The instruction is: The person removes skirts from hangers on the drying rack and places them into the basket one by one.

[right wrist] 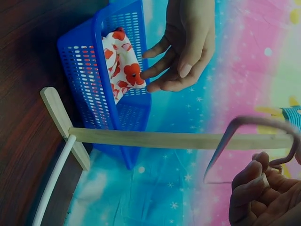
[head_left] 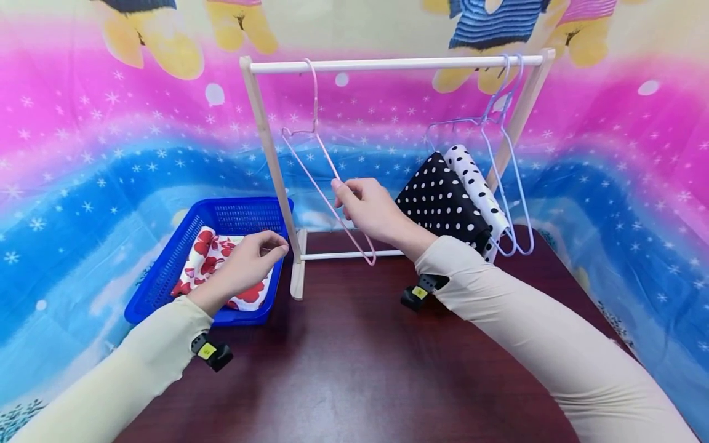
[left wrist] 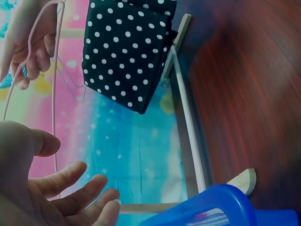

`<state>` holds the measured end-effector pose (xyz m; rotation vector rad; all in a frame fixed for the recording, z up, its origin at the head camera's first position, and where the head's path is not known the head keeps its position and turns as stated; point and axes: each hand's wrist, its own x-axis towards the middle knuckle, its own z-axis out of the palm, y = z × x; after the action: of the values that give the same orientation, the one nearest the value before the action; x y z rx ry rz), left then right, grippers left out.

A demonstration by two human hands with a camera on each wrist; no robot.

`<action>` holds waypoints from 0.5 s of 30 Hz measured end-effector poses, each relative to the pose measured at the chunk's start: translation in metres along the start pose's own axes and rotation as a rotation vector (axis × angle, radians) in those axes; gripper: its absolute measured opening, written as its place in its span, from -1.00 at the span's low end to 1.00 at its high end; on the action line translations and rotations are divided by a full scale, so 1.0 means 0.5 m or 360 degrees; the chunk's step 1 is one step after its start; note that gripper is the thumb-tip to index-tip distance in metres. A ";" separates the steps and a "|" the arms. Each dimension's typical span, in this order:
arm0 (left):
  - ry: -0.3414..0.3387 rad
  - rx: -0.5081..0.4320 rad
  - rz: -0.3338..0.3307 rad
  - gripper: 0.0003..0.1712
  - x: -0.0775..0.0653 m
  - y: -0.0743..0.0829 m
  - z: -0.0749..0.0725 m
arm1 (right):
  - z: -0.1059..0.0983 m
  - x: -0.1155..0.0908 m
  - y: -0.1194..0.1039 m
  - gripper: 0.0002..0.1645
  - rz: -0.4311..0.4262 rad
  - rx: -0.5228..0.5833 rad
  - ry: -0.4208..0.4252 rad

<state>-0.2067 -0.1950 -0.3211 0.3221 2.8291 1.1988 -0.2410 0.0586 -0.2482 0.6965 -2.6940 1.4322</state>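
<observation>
Pink hanger (head_left: 327,184) pinched by right hand (head_left: 371,212); head view alone shows rail hook.

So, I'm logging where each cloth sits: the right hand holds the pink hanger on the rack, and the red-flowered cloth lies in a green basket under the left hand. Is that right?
Not quite: the basket is blue, not green, as the head view shows. The rest holds: the right hand holds the pink hanger on the rack, and the red-flowered cloth lies in that basket under the left hand.
</observation>
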 end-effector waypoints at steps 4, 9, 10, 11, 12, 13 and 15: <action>0.0003 -0.0008 0.0039 -0.68 -0.003 0.007 0.004 | -0.007 -0.003 0.000 -0.45 -0.0022 -0.0081 0.0039; -0.0022 -0.0012 0.0066 -0.70 -0.009 0.018 0.009 | -0.018 -0.008 0.005 -0.44 -0.0076 -0.0211 0.0095; -0.0025 -0.0013 0.0070 -0.70 -0.011 0.021 0.010 | -0.020 -0.010 0.006 -0.44 -0.0085 -0.0231 0.0100; -0.0027 -0.0016 0.0076 -0.70 -0.012 0.024 0.011 | -0.022 -0.011 0.007 -0.44 -0.0093 -0.0247 0.0105; -0.0028 -0.0020 0.0083 -0.70 -0.014 0.027 0.012 | -0.024 -0.013 0.008 -0.44 -0.0097 -0.0259 0.0109; -0.0031 -0.0025 0.0090 -0.70 -0.015 0.030 0.013 | -0.026 -0.015 0.010 -0.44 -0.0100 -0.0274 0.0114; -0.0036 -0.0036 0.0109 -0.71 -0.017 0.036 0.016 | -0.030 -0.017 0.013 -0.44 -0.0104 -0.0293 0.0122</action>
<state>-0.1943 -0.1792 -0.3141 0.4315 2.8046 1.2308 -0.2387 0.0771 -0.2465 0.6945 -2.6729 1.1536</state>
